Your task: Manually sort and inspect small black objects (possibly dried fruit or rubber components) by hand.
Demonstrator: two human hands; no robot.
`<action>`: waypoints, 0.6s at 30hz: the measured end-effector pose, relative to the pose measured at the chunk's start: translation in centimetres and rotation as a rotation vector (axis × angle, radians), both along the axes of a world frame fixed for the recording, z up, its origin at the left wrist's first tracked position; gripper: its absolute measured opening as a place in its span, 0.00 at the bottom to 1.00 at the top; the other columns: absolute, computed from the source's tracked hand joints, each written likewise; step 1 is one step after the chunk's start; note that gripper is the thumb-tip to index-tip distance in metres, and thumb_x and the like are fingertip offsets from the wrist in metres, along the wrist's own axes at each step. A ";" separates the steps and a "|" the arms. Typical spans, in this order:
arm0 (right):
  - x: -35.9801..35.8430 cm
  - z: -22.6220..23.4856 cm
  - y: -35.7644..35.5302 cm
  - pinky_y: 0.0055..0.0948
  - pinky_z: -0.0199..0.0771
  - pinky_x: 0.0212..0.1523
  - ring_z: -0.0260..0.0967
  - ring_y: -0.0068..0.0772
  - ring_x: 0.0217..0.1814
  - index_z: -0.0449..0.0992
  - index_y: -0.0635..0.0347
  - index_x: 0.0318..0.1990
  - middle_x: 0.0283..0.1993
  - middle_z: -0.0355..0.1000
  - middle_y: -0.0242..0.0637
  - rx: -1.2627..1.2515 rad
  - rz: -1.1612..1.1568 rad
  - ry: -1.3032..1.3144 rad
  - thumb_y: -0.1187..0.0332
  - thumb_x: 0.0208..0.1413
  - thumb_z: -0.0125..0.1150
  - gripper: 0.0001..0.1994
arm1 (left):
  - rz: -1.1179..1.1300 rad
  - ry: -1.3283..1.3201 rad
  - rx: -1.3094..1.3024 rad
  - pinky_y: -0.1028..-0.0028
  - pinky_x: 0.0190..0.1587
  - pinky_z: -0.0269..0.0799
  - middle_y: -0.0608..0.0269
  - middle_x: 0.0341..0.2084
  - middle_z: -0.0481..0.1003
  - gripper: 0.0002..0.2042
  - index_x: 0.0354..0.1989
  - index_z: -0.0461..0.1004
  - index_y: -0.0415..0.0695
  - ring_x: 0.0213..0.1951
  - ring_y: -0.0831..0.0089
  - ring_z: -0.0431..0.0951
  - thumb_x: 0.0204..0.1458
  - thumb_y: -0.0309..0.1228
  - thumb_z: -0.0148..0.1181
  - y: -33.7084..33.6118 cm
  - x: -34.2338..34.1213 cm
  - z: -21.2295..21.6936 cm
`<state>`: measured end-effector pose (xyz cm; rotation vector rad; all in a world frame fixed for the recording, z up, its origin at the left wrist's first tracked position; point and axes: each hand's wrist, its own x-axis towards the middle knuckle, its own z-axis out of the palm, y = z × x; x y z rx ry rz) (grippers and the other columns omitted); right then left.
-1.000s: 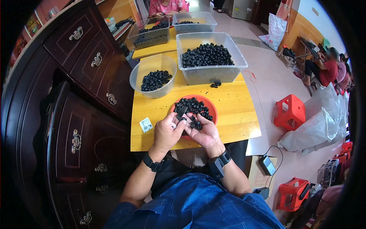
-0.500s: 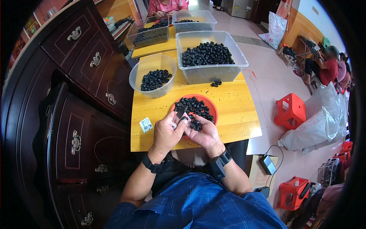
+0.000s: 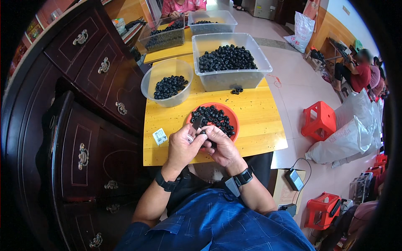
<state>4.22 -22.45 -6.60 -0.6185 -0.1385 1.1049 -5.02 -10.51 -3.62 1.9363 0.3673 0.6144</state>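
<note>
Over the near edge of an orange-red bowl (image 3: 235, 117), my two hands meet. My left hand (image 3: 183, 144) is closed round a small knife, whose dark blade (image 3: 197, 122) sticks up past the fingers; something whitish shows in its grip. At my left thumb tip is a small black ring-shaped part (image 3: 203, 132), which my right hand (image 3: 224, 146) also touches with thumb and finger. The right fingers are curled over more black parts, mostly hidden in the palm. Many similar black rings (image 3: 215, 116) lie in the bowl.
Behind the bowl stand a round clear tub (image 3: 149, 90) and a large clear bin (image 3: 232, 79), both holding black parts. A few loose parts (image 3: 237, 90) and a white label (image 3: 159, 136) lie on the yellow table (image 3: 259, 134). A dark cabinet (image 3: 88, 138) borders the left; red stools (image 3: 318, 120) stand right.
My right hand, which lay palm up with black parts showing, has turned inward and curled its fingers. Its thumb has come to the black part by my left thumb.
</note>
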 end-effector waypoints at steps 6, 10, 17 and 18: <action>-0.3 -1.0 -0.4 0.10 0.55 0.19 0.58 0.11 0.27 0.71 0.53 0.39 0.35 0.70 0.26 0.104 0.051 0.015 0.62 0.65 0.56 0.06 | -0.151 -0.037 -0.433 0.82 0.28 0.67 0.71 0.25 0.75 0.05 0.33 0.74 0.40 0.25 0.86 0.71 0.57 0.28 0.62 0.3 -0.6 0.6; -0.4 -1.0 -0.7 0.11 0.55 0.20 0.59 0.12 0.26 0.71 0.52 0.38 0.35 0.70 0.27 0.147 0.084 0.173 0.62 0.64 0.57 0.06 | -0.207 -0.027 -0.476 0.87 0.18 0.55 0.71 0.24 0.76 0.06 0.35 0.75 0.42 0.18 0.91 0.64 0.57 0.31 0.63 0.3 -0.6 0.8; -0.5 -0.4 -1.0 0.13 0.61 0.21 0.63 0.17 0.27 0.72 0.51 0.41 0.36 0.70 0.28 0.173 0.110 0.378 0.62 0.63 0.58 0.06 | -0.229 -0.095 -0.419 0.81 0.25 0.68 0.70 0.25 0.78 0.05 0.35 0.74 0.42 0.23 0.84 0.73 0.57 0.29 0.63 0.3 -0.8 0.9; -0.6 -0.3 -1.0 0.13 0.61 0.21 0.63 0.17 0.27 0.72 0.51 0.43 0.36 0.70 0.28 0.173 0.109 0.389 0.62 0.63 0.59 0.07 | -0.215 -0.063 -0.304 0.78 0.27 0.69 0.69 0.25 0.78 0.06 0.34 0.74 0.41 0.25 0.82 0.75 0.56 0.29 0.63 0.4 -0.9 1.4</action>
